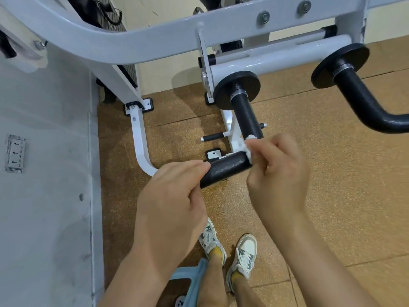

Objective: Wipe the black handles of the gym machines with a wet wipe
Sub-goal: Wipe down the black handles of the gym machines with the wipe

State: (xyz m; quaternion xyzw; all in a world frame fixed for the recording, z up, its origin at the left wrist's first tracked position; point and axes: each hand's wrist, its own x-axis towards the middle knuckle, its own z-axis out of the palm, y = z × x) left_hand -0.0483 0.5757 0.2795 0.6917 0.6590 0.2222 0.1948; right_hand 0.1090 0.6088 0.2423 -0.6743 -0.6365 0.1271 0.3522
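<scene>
While the left hand (172, 196) grips the free end of the black handle (228, 167) and the right hand (278, 171) pinches the wet wipe (248, 149) onto its bend, wiping looks underway, with the second handle (363, 103) beyond the right hand seemingly yet to do.

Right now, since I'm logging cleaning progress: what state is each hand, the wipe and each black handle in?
Near black handle, gripped at one end, wiped at its bend.
Far black handle, untouched.
Wet wipe, bunched, pressed on the near handle's bend.
Left hand, grips the near handle's free end.
Right hand, pinches the wipe.
</scene>
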